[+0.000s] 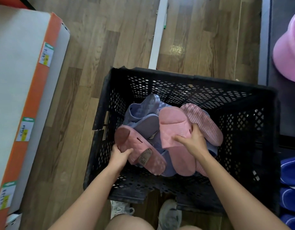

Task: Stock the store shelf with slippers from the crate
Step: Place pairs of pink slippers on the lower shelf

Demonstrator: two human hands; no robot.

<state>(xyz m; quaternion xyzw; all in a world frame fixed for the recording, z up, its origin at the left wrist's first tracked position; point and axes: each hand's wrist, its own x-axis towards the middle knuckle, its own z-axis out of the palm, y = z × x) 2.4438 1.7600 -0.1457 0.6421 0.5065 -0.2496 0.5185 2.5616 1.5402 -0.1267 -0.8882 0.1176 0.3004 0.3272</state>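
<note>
A black perforated crate (pixel 234 100) stands on the wooden floor and holds several pink and lavender slippers. My left hand (pixel 120 156) grips the edge of a pink slipper (pixel 138 150) that carries a price tag, at the crate's left side. My right hand (pixel 192 138) grips the strap of another pink slipper (pixel 174 128) in the middle of the pile. A ribbed pink slipper (pixel 204 123) lies sole-up to the right of it. Lavender slippers (pixel 141 112) lie behind and under the pink ones.
A white shelf with an orange edge and price labels (pixel 29 100) runs along the left. On the right stands another shelf with a pink slipper (pixel 288 52) on top and blue slippers (pixel 291 183) below. My feet in pale sneakers (pixel 170 214) stand at the crate's near side.
</note>
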